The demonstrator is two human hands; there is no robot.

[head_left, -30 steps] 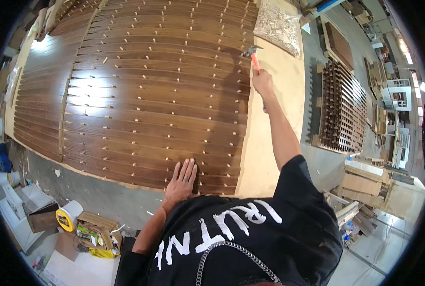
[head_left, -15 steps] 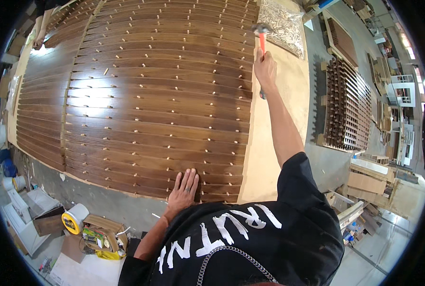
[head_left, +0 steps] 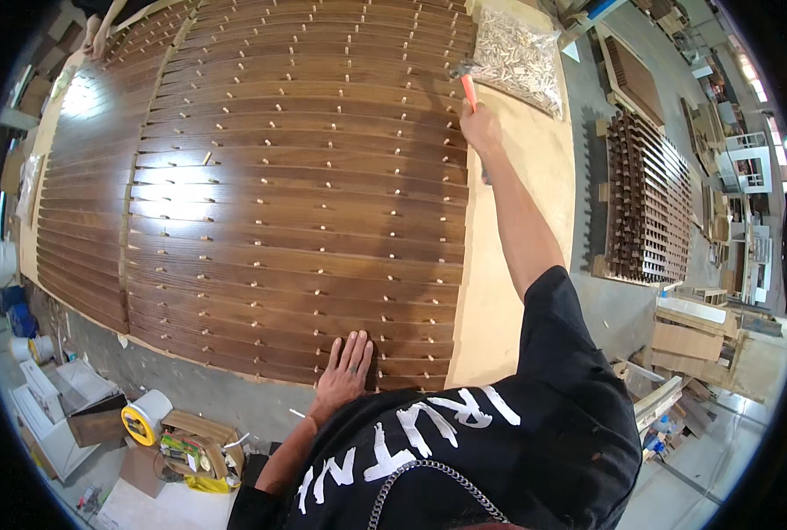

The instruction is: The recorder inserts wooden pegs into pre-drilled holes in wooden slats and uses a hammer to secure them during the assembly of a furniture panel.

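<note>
Dark brown wooden slats (head_left: 234,185) lie side by side across a broad table, with rows of small pale dowels (head_left: 325,207) standing up from them. My right hand (head_left: 481,130) is closed around the handle of a hammer (head_left: 469,91) with a red-orange shaft. Its dark head hangs over the slats' right ends, close to a dowel. My left hand (head_left: 345,371) rests flat on the nearest slats, fingers stretched out, holding nothing.
A clear bag of loose dowels (head_left: 519,62) lies on the pale board (head_left: 521,177) right of the slats. Another person's hands (head_left: 96,40) show at the far left. A stack of brown slats (head_left: 645,199) stands on the floor at right. A white bucket (head_left: 146,415) sits below the table's near edge.
The hammer and my right hand have come down and slightly left, toward the slats' right ends. My left hand stays flat on the slats. The view has shifted a little.
</note>
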